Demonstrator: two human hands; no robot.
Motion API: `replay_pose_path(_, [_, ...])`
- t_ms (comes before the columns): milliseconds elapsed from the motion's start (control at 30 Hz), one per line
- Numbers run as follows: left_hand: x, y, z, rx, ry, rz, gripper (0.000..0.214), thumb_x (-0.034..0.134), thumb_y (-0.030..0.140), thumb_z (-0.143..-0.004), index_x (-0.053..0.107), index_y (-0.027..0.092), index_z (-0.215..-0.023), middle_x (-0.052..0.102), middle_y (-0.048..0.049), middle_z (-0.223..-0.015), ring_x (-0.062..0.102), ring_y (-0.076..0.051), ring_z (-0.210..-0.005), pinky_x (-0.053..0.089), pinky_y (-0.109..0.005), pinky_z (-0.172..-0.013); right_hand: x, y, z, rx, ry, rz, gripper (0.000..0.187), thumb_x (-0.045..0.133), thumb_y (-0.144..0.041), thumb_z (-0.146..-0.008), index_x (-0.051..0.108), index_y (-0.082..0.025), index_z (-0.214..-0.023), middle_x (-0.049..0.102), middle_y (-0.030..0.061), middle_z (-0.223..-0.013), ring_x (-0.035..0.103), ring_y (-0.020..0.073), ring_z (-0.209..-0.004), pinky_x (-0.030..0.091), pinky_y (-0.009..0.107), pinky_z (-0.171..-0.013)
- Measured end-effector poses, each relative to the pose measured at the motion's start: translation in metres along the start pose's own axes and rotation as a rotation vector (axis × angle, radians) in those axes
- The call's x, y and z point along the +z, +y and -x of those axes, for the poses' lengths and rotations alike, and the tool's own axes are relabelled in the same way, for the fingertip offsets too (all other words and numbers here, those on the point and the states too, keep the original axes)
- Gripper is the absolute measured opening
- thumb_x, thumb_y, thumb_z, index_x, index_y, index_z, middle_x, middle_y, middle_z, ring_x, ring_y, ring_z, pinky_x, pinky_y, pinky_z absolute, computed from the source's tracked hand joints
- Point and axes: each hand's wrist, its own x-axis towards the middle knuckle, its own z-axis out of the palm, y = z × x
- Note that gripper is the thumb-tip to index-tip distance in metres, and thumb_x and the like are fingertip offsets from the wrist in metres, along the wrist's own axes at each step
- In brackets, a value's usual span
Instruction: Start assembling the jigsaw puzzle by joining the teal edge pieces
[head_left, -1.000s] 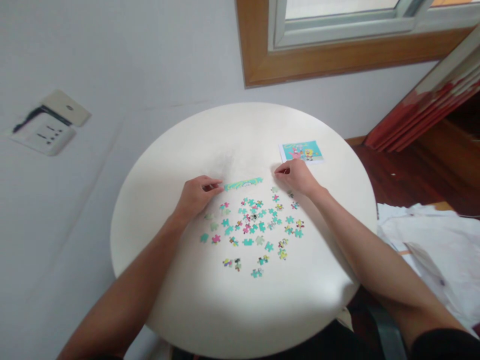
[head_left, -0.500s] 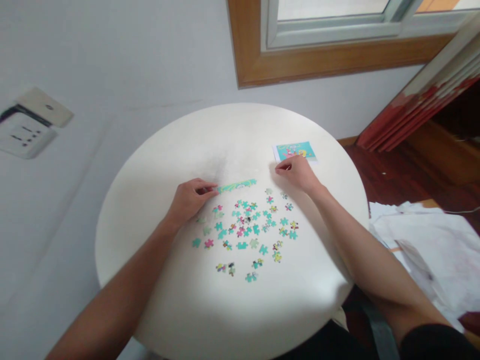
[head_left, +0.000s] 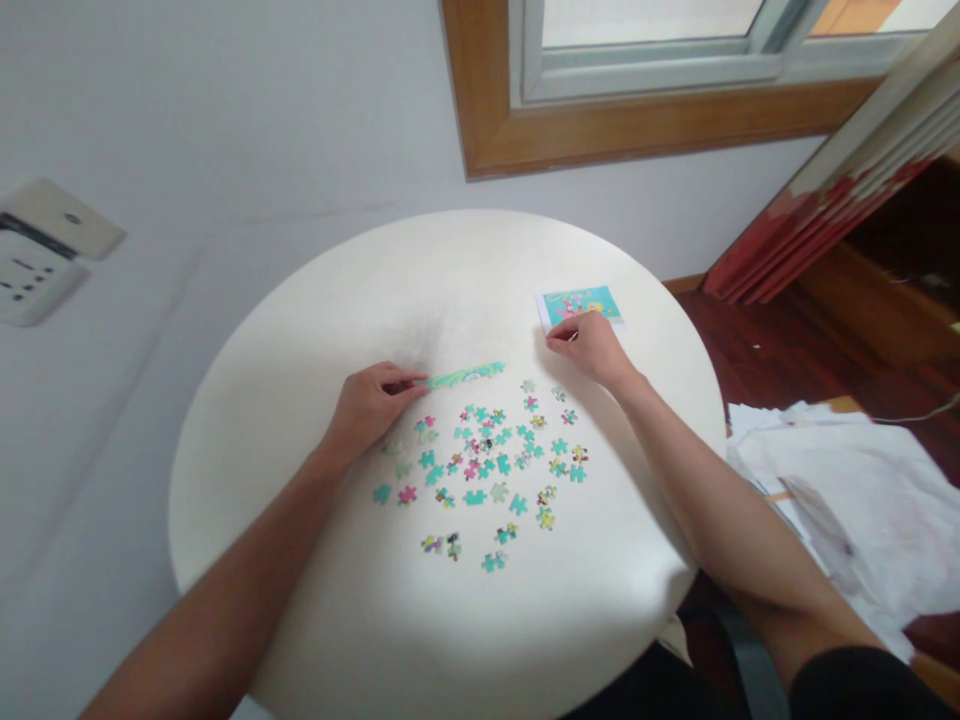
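Observation:
My left hand rests on the round white table, fingers curled and pinched on the left end of a joined strip of puzzle pieces. My right hand is closed in a pinch just below a small picture card; what it holds is too small to make out. Several loose teal, pink and yellow puzzle pieces lie scattered between my forearms, nearer to me than the strip.
A wall with a socket plate stands behind the table on the left, a wood-framed window behind on the right. White cloth lies on the dark floor to the right, by a red-edged curtain.
The view has drifted, so everything sits further left in frame. My right hand has edged up closer to the picture card. My left hand stays on the strip's end.

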Motion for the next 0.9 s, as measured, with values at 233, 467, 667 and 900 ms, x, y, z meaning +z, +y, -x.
replay_pose_path(233, [0.0,0.001,0.0,0.015,0.008,0.001,0.033,0.065,0.049,-0.079,0.078,0.026,-0.098,0.07,-0.0032,-0.085,0.064,-0.02,-0.074,0.048,-0.031,-0.069,0.022,-0.01,0.006,-0.101,-0.182,-0.002,0.02,0.067,-0.028,-0.08,0.079,-0.016,-0.09,0.073,0.0076,-0.081,0.06,0.0167,-0.068,0.044,0.031,-0.067])
replay_pose_path(467, [0.002,0.002,-0.001,0.013,0.024,0.02,0.03,0.066,0.046,-0.079,0.079,0.025,-0.098,0.07,-0.0032,-0.083,0.063,-0.019,-0.07,0.046,-0.03,-0.066,0.038,-0.022,0.008,-0.141,-0.168,0.132,0.016,0.065,-0.029,-0.082,0.077,-0.022,-0.089,0.072,0.0052,-0.085,0.06,0.0174,-0.073,0.041,0.031,-0.066])
replay_pose_path(667, [0.001,0.002,0.0,0.027,0.025,0.021,0.031,0.065,0.045,-0.08,0.078,0.025,-0.099,0.07,-0.0031,-0.084,0.062,-0.019,-0.07,0.047,-0.03,-0.066,0.019,-0.013,0.0,-0.143,-0.169,0.005,0.016,0.063,-0.025,-0.08,0.076,-0.016,-0.082,0.072,0.0064,-0.078,0.059,0.0158,-0.068,0.042,0.03,-0.066])
replay_pose_path(900, [0.0,-0.001,-0.003,0.009,0.031,-0.054,0.033,0.064,0.046,-0.079,0.077,0.023,-0.101,0.071,-0.0033,-0.082,0.061,-0.019,-0.07,0.047,-0.03,-0.069,-0.038,-0.001,0.011,-0.085,-0.394,0.087,0.013,0.065,-0.015,-0.071,0.076,-0.016,-0.076,0.07,0.0043,-0.07,0.059,0.0156,-0.063,0.041,0.03,-0.06])
